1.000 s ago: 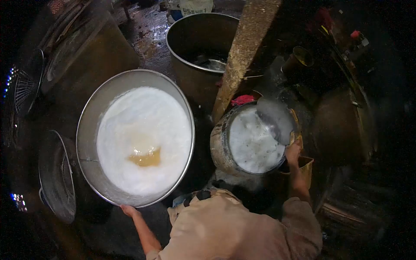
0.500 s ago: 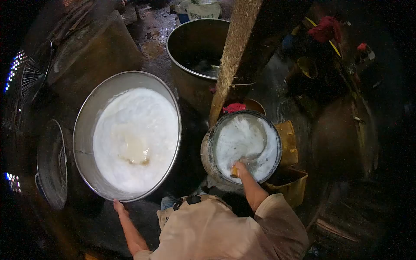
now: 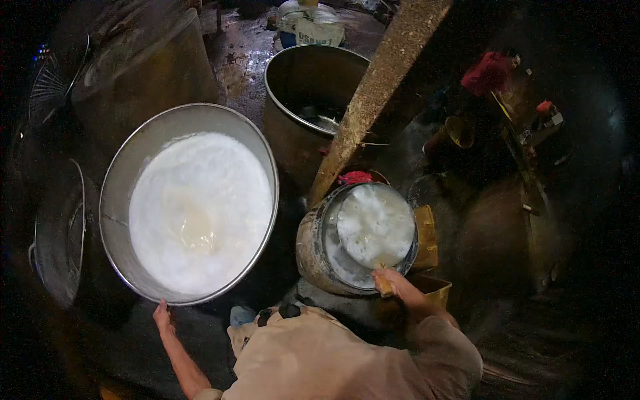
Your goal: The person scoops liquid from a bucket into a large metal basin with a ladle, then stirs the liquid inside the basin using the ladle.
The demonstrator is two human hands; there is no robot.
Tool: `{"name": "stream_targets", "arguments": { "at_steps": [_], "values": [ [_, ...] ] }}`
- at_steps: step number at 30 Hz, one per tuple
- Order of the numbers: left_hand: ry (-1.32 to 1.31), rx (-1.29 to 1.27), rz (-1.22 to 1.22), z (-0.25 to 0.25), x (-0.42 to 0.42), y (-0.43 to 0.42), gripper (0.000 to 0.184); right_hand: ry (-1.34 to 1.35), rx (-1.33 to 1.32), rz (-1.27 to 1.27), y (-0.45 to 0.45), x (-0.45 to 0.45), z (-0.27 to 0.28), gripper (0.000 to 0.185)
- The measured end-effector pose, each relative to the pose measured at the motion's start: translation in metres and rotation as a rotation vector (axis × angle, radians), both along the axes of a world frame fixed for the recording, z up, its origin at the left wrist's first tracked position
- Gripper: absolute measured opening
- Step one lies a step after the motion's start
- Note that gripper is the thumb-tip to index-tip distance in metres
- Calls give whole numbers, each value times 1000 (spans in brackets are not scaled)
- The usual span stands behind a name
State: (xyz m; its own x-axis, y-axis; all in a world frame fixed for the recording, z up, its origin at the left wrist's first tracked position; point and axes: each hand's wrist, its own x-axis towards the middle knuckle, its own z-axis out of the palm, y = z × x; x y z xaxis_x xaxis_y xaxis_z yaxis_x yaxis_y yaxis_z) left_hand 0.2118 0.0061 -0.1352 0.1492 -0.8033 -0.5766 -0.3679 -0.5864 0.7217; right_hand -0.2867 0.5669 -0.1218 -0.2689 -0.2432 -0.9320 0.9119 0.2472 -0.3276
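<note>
My right hand (image 3: 393, 281) is wrapped round the short wooden handle of a wide round scoop (image 3: 375, 225). Full of white foamy liquid, the scoop sits over the mouth of a smaller, stained pot (image 3: 312, 250) with more whitish liquid inside. On the left is a large metal tub (image 3: 115, 190) filled with white foam, with a cream-coloured liquid patch near the middle. My left hand (image 3: 164, 317) grips the near rim of this tub, its fingers partly hidden.
A wooden post (image 3: 363, 100) slants between the vessels. Behind it stands a deep metal vat (image 3: 280, 110). Yellow containers (image 3: 427, 239) and a red cloth (image 3: 355, 177) lie around the small pot. Another round vessel (image 3: 60, 233) stands at far left, and a labelled sack (image 3: 320, 33) at the back.
The scoop has risen from the liquid in the small pot and now shows full of foamy liquid. My right hand has moved slightly right and down. My left hand stays at the tub's rim.
</note>
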Motion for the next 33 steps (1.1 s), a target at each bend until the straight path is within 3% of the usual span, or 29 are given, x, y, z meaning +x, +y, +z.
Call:
{"name": "stream_targets", "arguments": {
  "at_steps": [3, 6, 7, 10, 12, 14, 16, 18, 19, 20, 22, 24, 25, 28, 31, 33],
  "values": [
    [80, -15, -91, -25, 21, -10, 29, -5, 64, 72, -19, 4, 58, 11],
    [74, -13, -134, -13, 22, -11, 33, -27, 44, 87, -29, 5, 59, 11],
    [62, -9, -146, 4, 13, -6, 34, 15, 71, 184, -56, 10, 89, 11],
    [325, 38, 70, 42, -6, -4, 37, 142, 126, 309, -111, 26, 119, 10],
    [306, 10, 202, 13, 10, -28, 39, 78, 55, 279, -146, 36, 107, 8],
    [207, -308, 21, 16, 16, -47, 39, 79, -10, 345, -206, 58, 128, 7],
    [-10, -433, 50, -46, 46, -87, 41, 141, -3, 359, -262, 80, 115, 9],
    [-183, -513, 132, -19, 18, -92, 43, 184, -22, 352, -319, 104, 108, 10],
    [-244, -494, 52, -20, 17, -101, 45, 121, -95, 356, -343, 109, 86, 14],
    [-309, -469, -23, -33, 16, -108, 46, 96, -133, 400, -374, 112, 60, 11],
    [-220, -472, 52, -61, 8, -109, 48, 71, -205, 434, -416, 142, 24, 7],
    [-304, -459, 62, -40, -17, -108, 48, 57, -217, 442, -467, 164, -18, 6],
    [-404, -540, 131, -57, -19, -107, 47, 43, -243, 437, -489, 175, -33, 6],
    [-354, -403, 54, 9, -25, -116, 45, 1, -320, 425, -554, 215, -76, 6],
    [-423, -325, 33, -23, -10, -113, 43, -28, -355, 424, -579, 244, -112, 6],
    [-481, -333, 35, -7, -18, -112, 43, -44, -270, 435, -593, 251, -127, 6]
  ]
}}
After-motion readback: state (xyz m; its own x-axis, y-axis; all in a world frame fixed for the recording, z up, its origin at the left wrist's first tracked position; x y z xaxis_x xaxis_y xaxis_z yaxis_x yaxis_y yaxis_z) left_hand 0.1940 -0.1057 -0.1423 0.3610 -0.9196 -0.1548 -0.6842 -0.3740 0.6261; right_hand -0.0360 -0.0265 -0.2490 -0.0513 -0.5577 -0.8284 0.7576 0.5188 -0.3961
